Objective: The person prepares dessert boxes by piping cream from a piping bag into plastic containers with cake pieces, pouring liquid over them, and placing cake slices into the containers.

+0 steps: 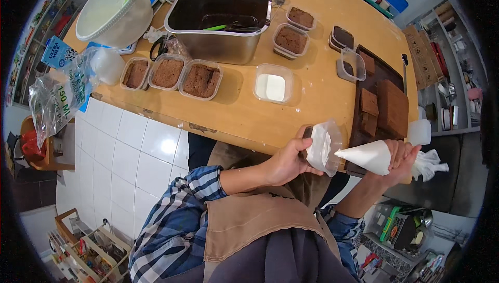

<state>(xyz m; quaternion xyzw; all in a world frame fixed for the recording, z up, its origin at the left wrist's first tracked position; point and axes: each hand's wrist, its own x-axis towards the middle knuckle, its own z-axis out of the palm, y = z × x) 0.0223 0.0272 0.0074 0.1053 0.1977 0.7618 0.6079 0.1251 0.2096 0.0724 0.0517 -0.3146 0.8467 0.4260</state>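
Tilted toward the right in my left hand (287,162) is a clear plastic tub (332,148), its inside spread with white cream (318,147). My right hand (401,159) squeezes a full piping bag (366,157), whose tip points into the tub's mouth, at or just short of the cream. The bag's twisted end sticks out beyond my fist. On the table ahead stands another square tub (273,83) with a smooth white layer inside. Beside my right hand, a dark tray (358,136) bears a large brown cake block (392,107) and smaller cake pieces (369,102).
Three tubs of brown cake (166,73) line the table's left front edge. Behind them stand a deep metal pan (218,47) with dark residue and a white bowl (112,15). More cake tubs (291,40) sit farther back. A plastic bag (57,93) hangs over the left edge.
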